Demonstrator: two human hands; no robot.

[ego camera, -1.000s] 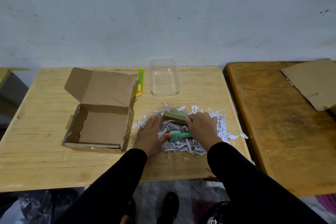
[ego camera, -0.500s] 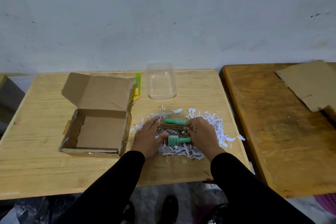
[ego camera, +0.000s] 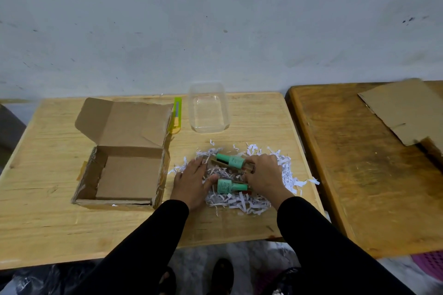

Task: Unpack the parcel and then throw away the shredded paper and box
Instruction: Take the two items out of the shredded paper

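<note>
**Sorting the bottles out of the shreds**

We had both hands down in the shredded paper (ego camera: 242, 201), which lay heaped on the worktop (ego camera: 48, 151) just right of the box (ego camera: 124, 170). The box stood open and looked empty, its flap tipped back. Our left hand (ego camera: 191, 182) lay flat on the heap with straight fingers, the thumb touching the near bottle (ego camera: 227, 186). Our right hand (ego camera: 263, 176) was curled over the heap against the far bottle (ego camera: 231, 160); whether it pinched anything we could not tell.

We judged the paper light, loose and springy, best scooped from underneath with both hands cupped, or strands would scatter. The small bottles looked hard, smooth and possibly breakable, so each should be taken round its body. The box seemed light and stiff, easy to lift by a side wall.

Behind the heap stood a clear tub (ego camera: 208, 108), beside a yellow-green cutter (ego camera: 177, 115). A darker table (ego camera: 359, 175) to the right carried flat cardboard (ego camera: 402, 110), all against a pale, scuffed wall.
</note>
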